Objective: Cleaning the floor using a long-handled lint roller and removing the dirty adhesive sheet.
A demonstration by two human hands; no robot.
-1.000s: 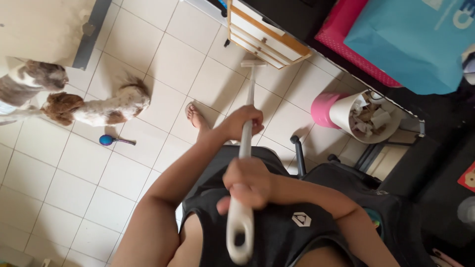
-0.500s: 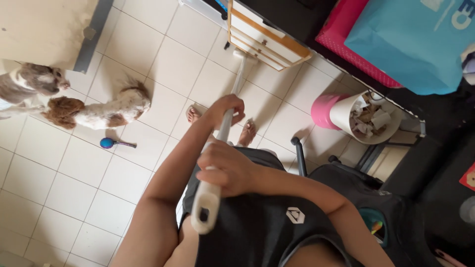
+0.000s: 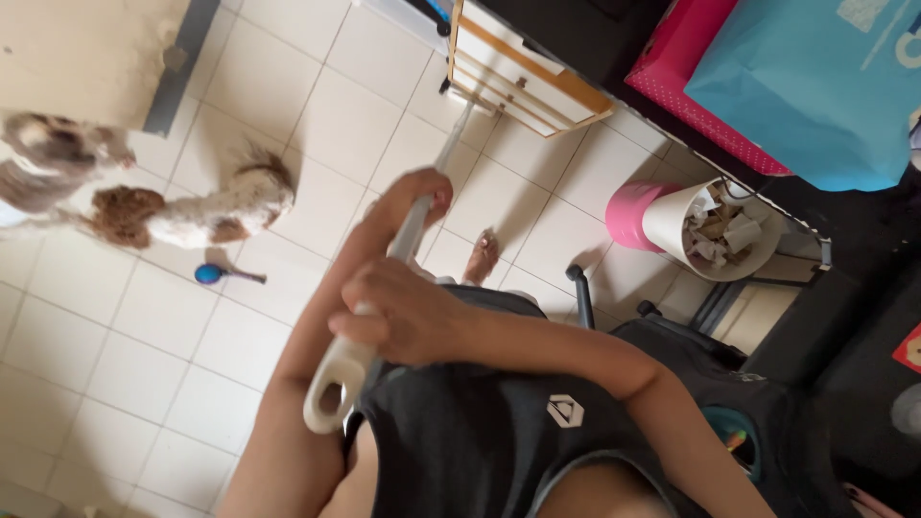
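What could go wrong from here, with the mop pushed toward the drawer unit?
1. The mop, gripped by the left hand and right hand, reaches under the drawer unit; its head may knock the frame.
2. Two dogs stand close on the tile floor; a back stroke might hit them.
3. A blue toy lies nearby, a possible trip hazard.

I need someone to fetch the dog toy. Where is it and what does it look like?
On the pale tiled floor, find the brown-and-white dog lying at the left. Just below it lies the toy: a small blue ball with a short dark tail, the only blue thing on the tiles.
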